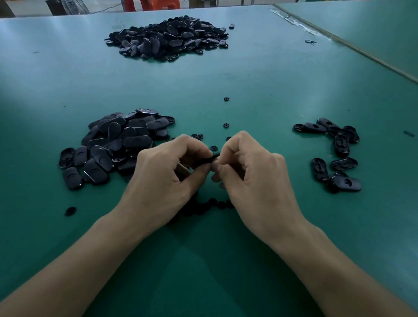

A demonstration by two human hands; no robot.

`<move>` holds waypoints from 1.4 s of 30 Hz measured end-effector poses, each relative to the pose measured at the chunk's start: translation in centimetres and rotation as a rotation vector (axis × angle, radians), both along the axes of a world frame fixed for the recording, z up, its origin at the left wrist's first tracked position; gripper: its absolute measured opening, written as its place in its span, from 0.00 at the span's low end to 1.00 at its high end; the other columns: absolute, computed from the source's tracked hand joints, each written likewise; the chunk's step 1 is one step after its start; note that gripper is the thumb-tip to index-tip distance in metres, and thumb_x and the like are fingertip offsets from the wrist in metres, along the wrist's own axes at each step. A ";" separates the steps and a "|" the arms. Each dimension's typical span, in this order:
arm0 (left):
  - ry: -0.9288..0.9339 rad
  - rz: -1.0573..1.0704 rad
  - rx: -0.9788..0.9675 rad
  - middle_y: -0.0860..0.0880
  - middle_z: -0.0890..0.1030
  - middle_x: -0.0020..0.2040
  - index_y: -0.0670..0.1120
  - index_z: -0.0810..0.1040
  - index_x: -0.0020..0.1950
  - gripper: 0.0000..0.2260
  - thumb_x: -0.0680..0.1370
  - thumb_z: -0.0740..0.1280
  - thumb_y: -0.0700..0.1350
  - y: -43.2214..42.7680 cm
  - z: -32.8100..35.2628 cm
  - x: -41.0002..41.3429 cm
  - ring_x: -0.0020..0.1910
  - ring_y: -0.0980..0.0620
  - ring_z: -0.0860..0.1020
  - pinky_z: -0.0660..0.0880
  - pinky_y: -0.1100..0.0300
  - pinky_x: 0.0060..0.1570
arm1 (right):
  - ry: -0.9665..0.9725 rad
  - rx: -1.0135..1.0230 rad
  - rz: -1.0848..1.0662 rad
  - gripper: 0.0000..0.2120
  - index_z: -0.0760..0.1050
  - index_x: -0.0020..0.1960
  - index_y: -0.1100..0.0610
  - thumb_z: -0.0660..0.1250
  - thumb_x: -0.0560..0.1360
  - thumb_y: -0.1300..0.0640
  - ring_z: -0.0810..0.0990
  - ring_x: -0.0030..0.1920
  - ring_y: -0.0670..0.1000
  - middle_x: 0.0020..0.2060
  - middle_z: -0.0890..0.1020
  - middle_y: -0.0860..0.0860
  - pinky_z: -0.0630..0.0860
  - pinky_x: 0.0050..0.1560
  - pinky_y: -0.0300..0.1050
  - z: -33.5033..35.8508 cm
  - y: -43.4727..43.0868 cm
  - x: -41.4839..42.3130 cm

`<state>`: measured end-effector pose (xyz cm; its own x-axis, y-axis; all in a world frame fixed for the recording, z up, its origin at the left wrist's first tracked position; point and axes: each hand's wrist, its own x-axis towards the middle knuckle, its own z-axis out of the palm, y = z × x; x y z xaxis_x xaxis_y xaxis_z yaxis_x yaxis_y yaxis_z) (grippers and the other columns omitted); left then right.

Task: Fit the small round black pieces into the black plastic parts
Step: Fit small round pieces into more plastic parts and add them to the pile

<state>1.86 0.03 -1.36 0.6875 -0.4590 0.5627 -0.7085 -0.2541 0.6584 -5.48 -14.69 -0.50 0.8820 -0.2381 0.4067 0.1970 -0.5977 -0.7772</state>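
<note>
My left hand (166, 176) and my right hand (251, 172) meet over the green table (247, 86), fingers curled. Between them they pinch one black plastic part (214, 156), mostly hidden by the fingertips. A pile of oval black plastic parts (114, 146) lies just left of my left hand. A smaller group of the same parts (336, 149) lies to the right. Small round black pieces (226, 125) are scattered beyond my hands, and a row of them (207, 205) lies under my wrists. One round piece (70, 211) sits alone at the left.
A large heap of black parts (169, 37) sits at the far middle of the table. A seam (358, 48) with a second green table runs along the right. Orange stools (152, 0) and boxes stand beyond the far edge.
</note>
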 end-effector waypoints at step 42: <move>0.466 -0.126 -0.264 0.47 0.87 0.40 0.50 0.86 0.45 0.09 0.68 0.78 0.41 0.5 0.4 0.2 0.37 0.52 0.85 0.81 0.62 0.43 | 0.141 0.175 0.080 0.04 0.79 0.44 0.52 0.71 0.75 0.60 0.76 0.31 0.39 0.32 0.80 0.42 0.70 0.32 0.29 0.4 -0.9 0.3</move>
<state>2.06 0.51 -0.97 0.8403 -0.4383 0.3189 -0.3406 0.0307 0.9397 -5.21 -15.54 -0.05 0.9461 -0.2210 0.2369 0.1206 -0.4384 -0.8907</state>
